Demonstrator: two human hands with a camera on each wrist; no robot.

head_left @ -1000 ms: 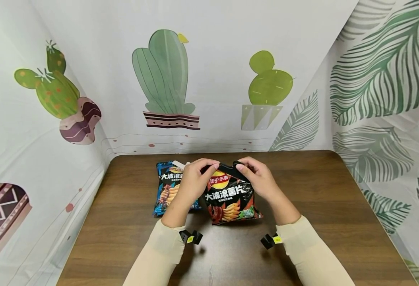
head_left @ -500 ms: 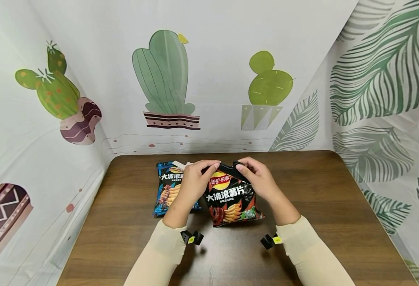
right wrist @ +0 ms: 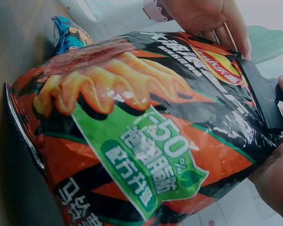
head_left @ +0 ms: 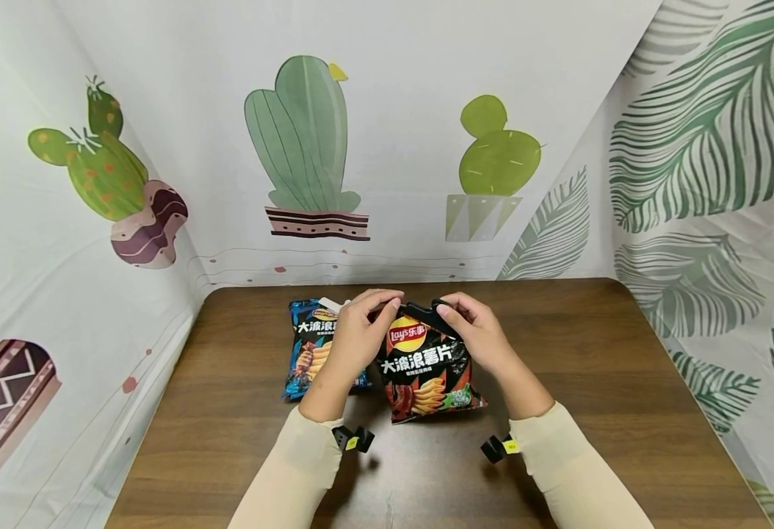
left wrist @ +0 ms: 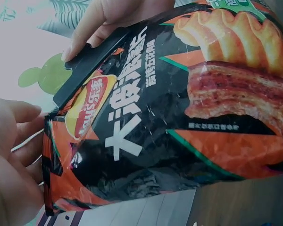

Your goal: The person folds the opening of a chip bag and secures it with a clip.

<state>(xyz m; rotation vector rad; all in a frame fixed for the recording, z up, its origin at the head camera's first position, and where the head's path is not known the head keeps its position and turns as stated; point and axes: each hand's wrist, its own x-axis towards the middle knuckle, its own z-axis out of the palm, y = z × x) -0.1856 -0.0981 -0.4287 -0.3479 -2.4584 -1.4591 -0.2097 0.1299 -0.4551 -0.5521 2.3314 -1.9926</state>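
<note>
A black and orange Lay's chip bag (head_left: 427,367) hangs tilted between both hands, its lower edge close over the table. Across its top edge sits a black bag clip (head_left: 421,311). My right hand (head_left: 476,327) pinches the clip's right end between thumb and fingers. At the bag's upper left corner, my left hand (head_left: 363,327) holds the edge, its fingertips right beside the clip's left end. From the left wrist view, several left fingers (left wrist: 26,150) reach behind the bag's corner. The right wrist view shows the clip (right wrist: 264,96) lying along the top seam.
A blue Lay's bag (head_left: 308,353) lies left on the brown wooden table (head_left: 579,353), partly hidden by the left hand. A white clip-like piece (head_left: 330,304) rests at its top. Behind the table hangs a cactus-print cloth (head_left: 400,147).
My left fingertips have shifted slightly left, away from the clip's end. The black bag's lower edge has dropped a little. The right hand stays almost still.
</note>
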